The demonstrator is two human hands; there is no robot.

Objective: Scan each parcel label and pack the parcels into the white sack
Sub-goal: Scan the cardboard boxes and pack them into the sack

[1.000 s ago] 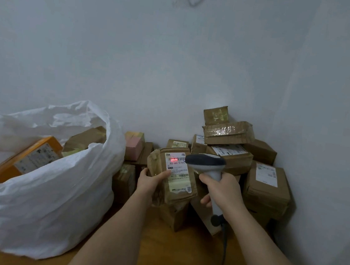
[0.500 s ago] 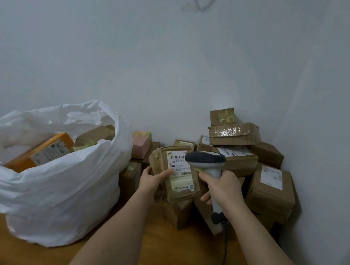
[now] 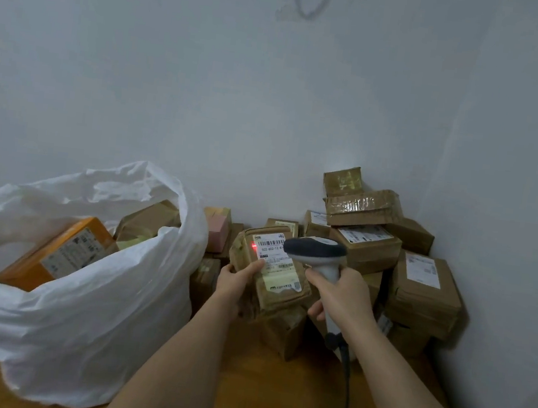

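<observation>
The wooden table (image 3: 273,389) lay bare in the foreground, between the white sack (image 3: 80,316) on the left and the heap of parcels (image 3: 387,267) in the right corner. The sack's mouth stood open upward, though an orange box (image 3: 54,253) and brown parcels filled much of it. Between sack and heap the gap was narrow, apparently blocked low down by small boxes (image 3: 217,235) against the wall (image 3: 272,103).

The sack (image 3: 82,300) stands at my left with parcels in it; the stacked parcels (image 3: 389,251) fill the corner ahead on my right, on the table (image 3: 273,389).
</observation>
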